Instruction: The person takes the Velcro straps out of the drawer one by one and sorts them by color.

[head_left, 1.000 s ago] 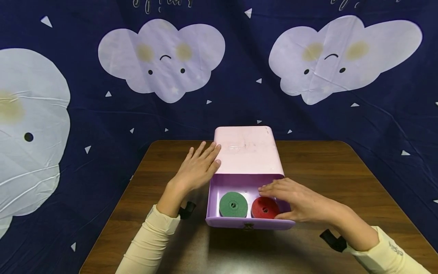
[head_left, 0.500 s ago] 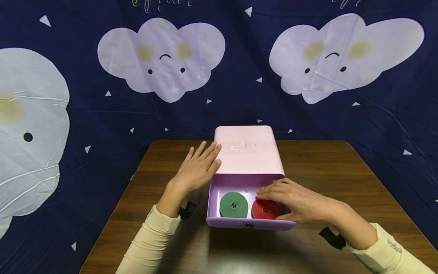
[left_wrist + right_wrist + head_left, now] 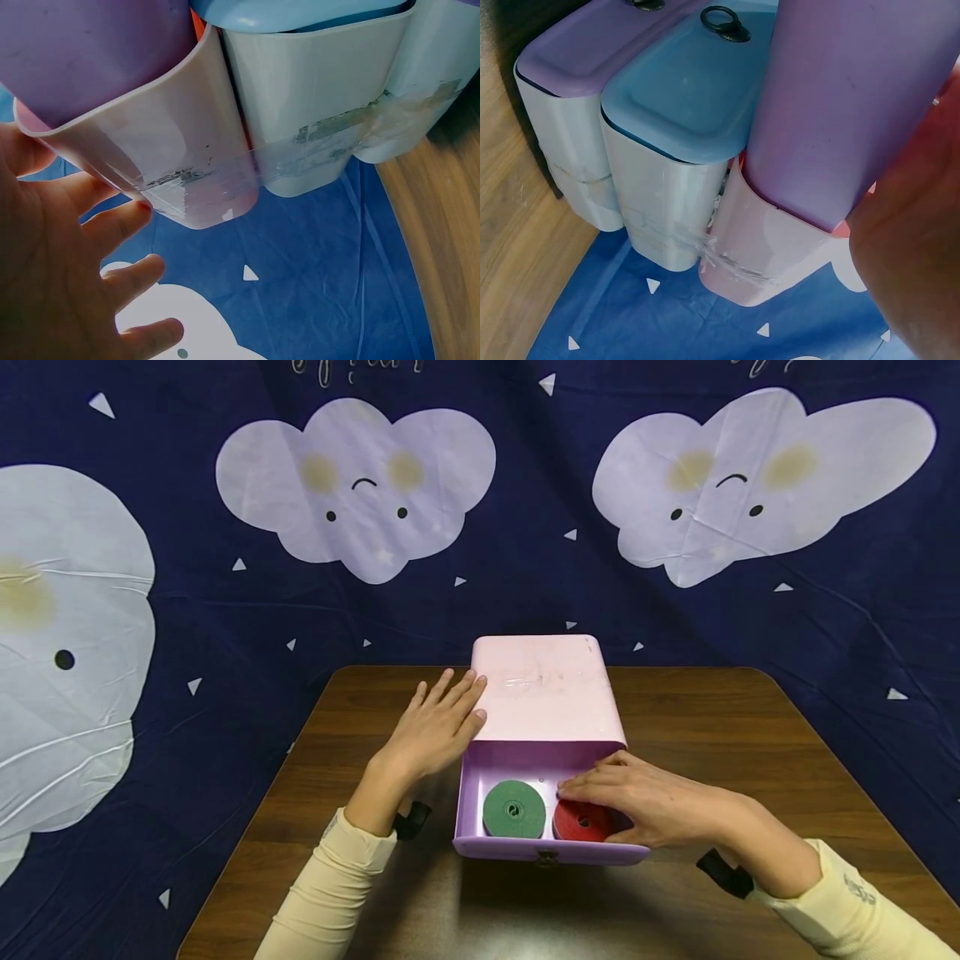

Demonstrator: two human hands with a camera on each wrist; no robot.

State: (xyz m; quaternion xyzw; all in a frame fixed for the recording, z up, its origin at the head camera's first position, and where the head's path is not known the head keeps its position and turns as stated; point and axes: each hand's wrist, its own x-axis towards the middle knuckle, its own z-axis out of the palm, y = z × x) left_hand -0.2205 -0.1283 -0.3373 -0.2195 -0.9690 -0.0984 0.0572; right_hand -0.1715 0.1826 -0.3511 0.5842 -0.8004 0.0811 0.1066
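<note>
A purple drawer [image 3: 551,850] is pulled out of the pink casing [image 3: 540,689], which tops a stack of taped-together drawers. In the drawer lie a green roll of wound strip [image 3: 498,810] and a red roll of wound strip [image 3: 573,827], side by side. My left hand [image 3: 431,731] rests with straight fingers against the casing's left side, as the left wrist view also shows. Over the drawer's right side, my right hand [image 3: 660,802] holds the red roll, fingers at its far edge and thumb near its front right; part of the roll is hidden under the hand.
Below, the wrist views show a blue drawer [image 3: 682,90] and another purple drawer [image 3: 585,56] in white casings, each closed, with dark ring pulls. The wooden table [image 3: 697,714] reaches to a dark blue curtain [image 3: 540,602] printed with clouds.
My right fingers have closed in a little further over the red roll, covering more of its far edge. The left hand, the drawer and the green roll stay where they were.
</note>
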